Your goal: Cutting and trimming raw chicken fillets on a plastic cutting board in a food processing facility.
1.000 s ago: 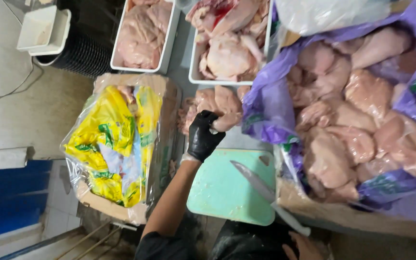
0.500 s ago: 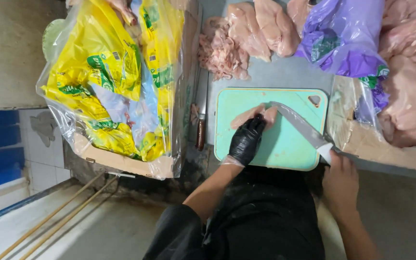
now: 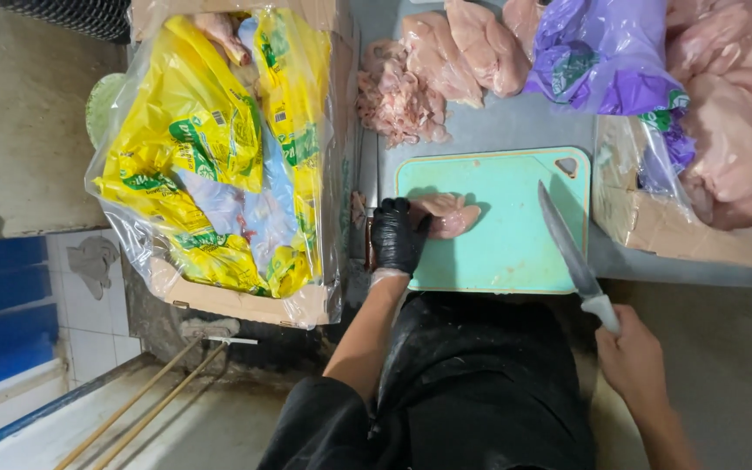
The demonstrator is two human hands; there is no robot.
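A raw chicken breast piece [image 3: 447, 215] lies on the left part of the pale green cutting board [image 3: 515, 252], pinned at its near end by the left hand [image 3: 396, 235], which wears a black glove and has its fingers curled down onto the meat. The piece looks soft, wet and slippery, light enough for one hand, and it would likely slide under a blade unless pressed flat from above at its thicker end (fingertips tucked back). The right hand [image 3: 630, 359], bare, is closed around the white handle of a long knife [image 3: 567, 248], whose blade lies across the right side of the board, apart from the meat. Behind the board sit a heap of trimmings [image 3: 398, 103] and more whole breasts [image 3: 467, 48]; to the right a purple-lined carton of chicken [image 3: 724, 130], to the left a box lined with a yellow plastic bag [image 3: 211, 157]. Compared with half a second earlier, the gloved hand has shifted left with the meat and the knife has drawn back toward the board's right edge.
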